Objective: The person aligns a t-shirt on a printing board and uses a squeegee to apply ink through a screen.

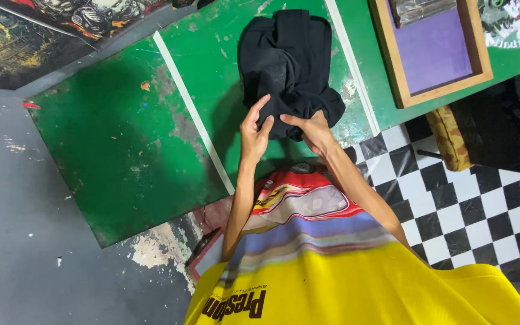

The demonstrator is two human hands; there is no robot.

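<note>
The black garment [290, 63] lies bunched on the green table [121, 150] in the upper middle of the frame, partly gathered into a rough bundle but not yet a flat, even fold. The left hand [254, 135] pinches its near edge with the thumb raised, and the right hand [315, 129] grips the same lower edge just beside it. Outward, a white stripe [194, 114] crosses the table, a wooden frame with a purple panel [434, 51] sits at upper right, and checkered floor [470, 210] fills the right.
</note>
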